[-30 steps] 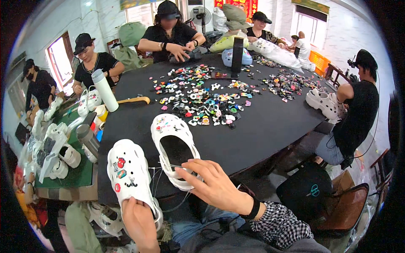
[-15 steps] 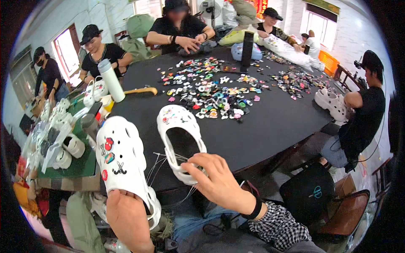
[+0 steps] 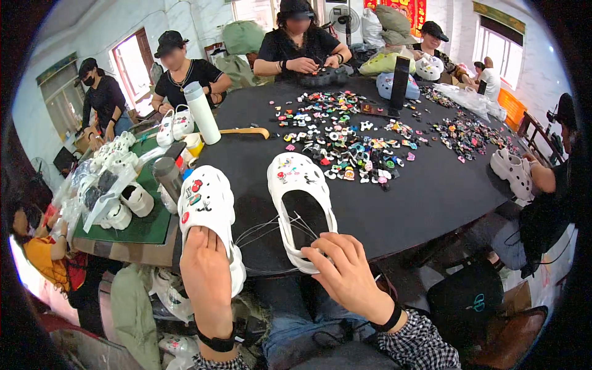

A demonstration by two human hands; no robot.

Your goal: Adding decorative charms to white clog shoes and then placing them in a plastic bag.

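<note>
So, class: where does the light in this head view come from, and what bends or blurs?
Head view: daylight from the window and doorway washes out both; the round black table edge curves with fisheye; the corners go black; the left hand and white clog stay sharp, and far faces are blurred.

Left hand (image 3: 206,277) now gripping the heel of the decorated white clog (image 3: 208,213) from behind, raised from its lower hold of a second ago. Clog lifted higher, toe toward the counter (image 3: 431,191). Right hand (image 3: 348,274) shifted from the side of the second white clog (image 3: 301,206) to its heel end, fingers (image 3: 320,246) curled at the thin clear strands (image 3: 271,228).
</note>
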